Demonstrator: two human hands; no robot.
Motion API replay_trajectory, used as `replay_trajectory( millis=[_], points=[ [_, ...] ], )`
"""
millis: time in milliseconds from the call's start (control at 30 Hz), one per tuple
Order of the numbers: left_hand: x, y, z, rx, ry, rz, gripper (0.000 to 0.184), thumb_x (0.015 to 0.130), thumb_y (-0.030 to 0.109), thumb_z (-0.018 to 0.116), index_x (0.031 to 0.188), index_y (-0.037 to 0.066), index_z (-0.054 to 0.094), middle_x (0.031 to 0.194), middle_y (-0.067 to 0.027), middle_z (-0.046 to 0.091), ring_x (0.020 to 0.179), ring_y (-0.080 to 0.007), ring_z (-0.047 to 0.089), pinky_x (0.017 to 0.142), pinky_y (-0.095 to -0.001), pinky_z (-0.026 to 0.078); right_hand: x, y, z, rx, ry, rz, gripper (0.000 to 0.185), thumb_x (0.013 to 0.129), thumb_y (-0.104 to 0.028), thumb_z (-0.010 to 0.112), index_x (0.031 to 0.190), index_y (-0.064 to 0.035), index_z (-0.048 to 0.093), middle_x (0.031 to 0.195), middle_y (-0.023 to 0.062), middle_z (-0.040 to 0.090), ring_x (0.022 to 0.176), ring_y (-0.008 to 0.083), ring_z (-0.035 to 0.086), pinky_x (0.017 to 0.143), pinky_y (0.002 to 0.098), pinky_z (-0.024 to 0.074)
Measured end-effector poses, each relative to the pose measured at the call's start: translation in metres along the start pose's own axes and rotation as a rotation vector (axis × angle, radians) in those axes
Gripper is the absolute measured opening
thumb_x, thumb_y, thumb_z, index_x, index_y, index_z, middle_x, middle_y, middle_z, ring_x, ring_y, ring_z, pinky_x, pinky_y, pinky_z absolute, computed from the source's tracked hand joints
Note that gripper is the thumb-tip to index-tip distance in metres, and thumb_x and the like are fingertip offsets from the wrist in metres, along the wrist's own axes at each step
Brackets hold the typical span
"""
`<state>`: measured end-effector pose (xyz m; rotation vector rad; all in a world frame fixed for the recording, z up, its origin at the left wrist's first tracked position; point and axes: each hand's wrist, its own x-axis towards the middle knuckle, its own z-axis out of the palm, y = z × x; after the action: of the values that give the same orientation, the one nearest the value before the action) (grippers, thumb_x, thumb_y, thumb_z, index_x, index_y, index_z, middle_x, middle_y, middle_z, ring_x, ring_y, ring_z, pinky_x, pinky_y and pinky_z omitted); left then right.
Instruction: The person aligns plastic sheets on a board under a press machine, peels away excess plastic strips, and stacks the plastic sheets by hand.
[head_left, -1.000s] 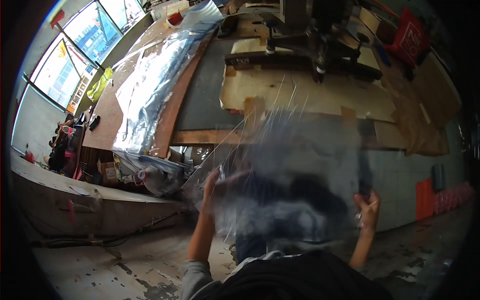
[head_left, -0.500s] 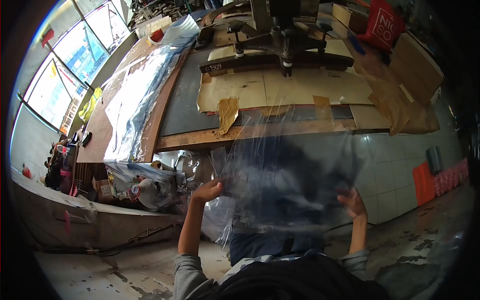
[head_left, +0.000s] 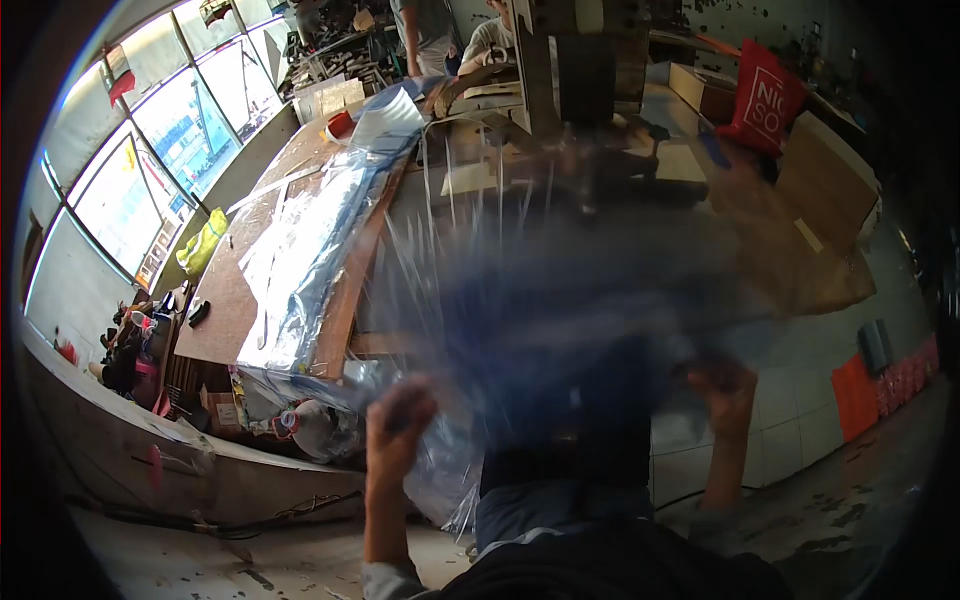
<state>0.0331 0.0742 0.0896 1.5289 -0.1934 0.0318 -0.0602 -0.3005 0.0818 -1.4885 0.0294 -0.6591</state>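
Observation:
A clear, thin plastic sheet is stretched in front of me, smeared by motion, with white streaks along its left part. My left hand is closed on its lower left edge. At the right edge, my right hand grips the same sheet, fingers blurred. Through the film I see the workbench and the dark lower frame of a press. The bench's papers and tape are mostly hidden behind it.
Layered plastic film lies on the brown board at left. A red bag and cardboard are at right. Below left stands a large plastic bottle. An orange sheet hangs at right. Two people are at the back.
The plastic sheet has risen and spread toward the bench, now covering the view of the press's lower part. My view has tilted up, bringing people at the back into sight.

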Motion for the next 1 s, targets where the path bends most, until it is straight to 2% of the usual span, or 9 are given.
replay_trajectory(
  millis=[100,167,267,367,467,567,700,800,1000],
  points=[
    [0.066,0.065,0.020,-0.009,-0.021,0.250,0.042,0.086,0.003,0.060,0.128,-0.001,0.055,0.111,-0.0074,0.064,0.085,-0.0075,0.056,0.071,-0.0206,0.045,0.066,-0.033,0.008,-0.110,0.104,-0.108,0.033,0.082,-0.003,0.070,0.112,0.0035,0.060,0.105,0.0120,0.066,0.089,0.0193,0.065,0.079,0.0316,0.0548],
    [0.104,0.107,0.041,-0.008,-0.043,0.357,0.041,0.087,0.010,0.051,0.125,-0.005,0.055,0.135,-0.0178,0.050,0.101,-0.0149,0.062,0.074,-0.0250,0.055,0.108,-0.054,0.019,-0.177,0.187,-0.201,0.040,0.082,-0.009,0.072,0.117,0.0007,0.058,0.110,0.0115,0.064,0.093,0.0177,0.063,0.083,0.0280,0.0520],
    [0.147,0.116,0.049,-0.259,-0.249,0.401,0.065,0.085,0.020,0.064,0.141,0.000,0.038,0.140,-0.0222,0.044,0.127,-0.0317,0.047,0.100,-0.0432,0.045,0.148,-0.070,0.017,-0.276,0.164,-0.359,0.046,0.080,-0.013,0.074,0.121,-0.0006,0.058,0.113,0.0113,0.063,0.098,0.0164,0.061,0.087,0.0255,0.0488],
    [0.184,0.062,0.023,-0.260,-0.556,0.408,0.081,0.078,0.023,0.072,0.144,0.003,0.030,0.141,-0.0221,0.042,0.132,-0.0329,0.040,0.108,-0.0471,0.036,0.159,-0.044,0.001,-0.140,-0.050,-0.502,0.048,0.079,-0.008,0.075,0.123,0.0003,0.057,0.117,0.0112,0.061,0.108,0.0171,0.058,0.089,0.0273,0.0472],
    [0.223,0.018,0.020,-0.185,-0.722,0.285,0.081,0.074,0.024,0.074,0.142,0.003,0.035,0.141,-0.0200,0.042,0.129,-0.0320,0.044,0.106,-0.0455,0.038,0.161,-0.009,-0.005,-0.032,-0.214,-0.367,0.053,0.077,-0.009,0.077,0.126,-0.0002,0.056,0.125,0.0116,0.057,0.111,0.0164,0.056,0.090,0.0284,0.0466],
    [0.228,0.014,0.048,-0.234,-0.666,0.198,0.061,0.079,0.010,0.072,0.134,0.006,0.046,0.126,-0.0130,0.057,0.115,-0.0244,0.055,0.096,-0.0361,0.045,0.174,0.020,-0.011,-0.394,0.007,-0.349,0.043,0.078,-0.012,0.077,0.117,0.0009,0.061,0.115,0.0103,0.064,0.101,0.0141,0.060,0.086,0.0269,0.0478],
    [0.246,0.024,0.073,-0.037,-0.289,0.411,0.032,0.087,0.000,0.060,0.119,0.002,0.059,0.102,-0.0096,0.067,0.092,-0.0145,0.063,0.082,-0.0276,0.051,0.183,0.000,0.023,-0.243,0.276,-0.365,0.029,0.081,-0.016,0.076,0.102,0.0029,0.067,0.096,0.0075,0.070,0.087,0.0120,0.064,0.080,0.0240,0.0493],
    [0.229,0.060,0.093,-0.241,-0.157,0.302,0.033,0.089,0.002,0.058,0.122,0.002,0.057,0.106,-0.0120,0.067,0.095,-0.0169,0.064,0.086,-0.0293,0.051,0.189,-0.026,0.046,-0.227,0.355,-0.476,0.027,0.084,-0.014,0.073,0.102,0.0041,0.066,0.095,0.0069,0.070,0.090,0.0134,0.064,0.083,0.0257,0.0491],
    [0.215,0.036,0.050,-0.417,-0.574,0.264,0.051,0.086,0.015,0.064,0.133,0.007,0.048,0.115,-0.0143,0.064,0.111,-0.0233,0.058,0.096,-0.0376,0.046,0.159,-0.011,0.005,-0.332,-0.019,-0.390,0.037,0.087,-0.014,0.069,0.119,0.0002,0.057,0.093,0.0043,0.068,0.086,0.0130,0.063,0.083,0.0261,0.0481]
  ],
)
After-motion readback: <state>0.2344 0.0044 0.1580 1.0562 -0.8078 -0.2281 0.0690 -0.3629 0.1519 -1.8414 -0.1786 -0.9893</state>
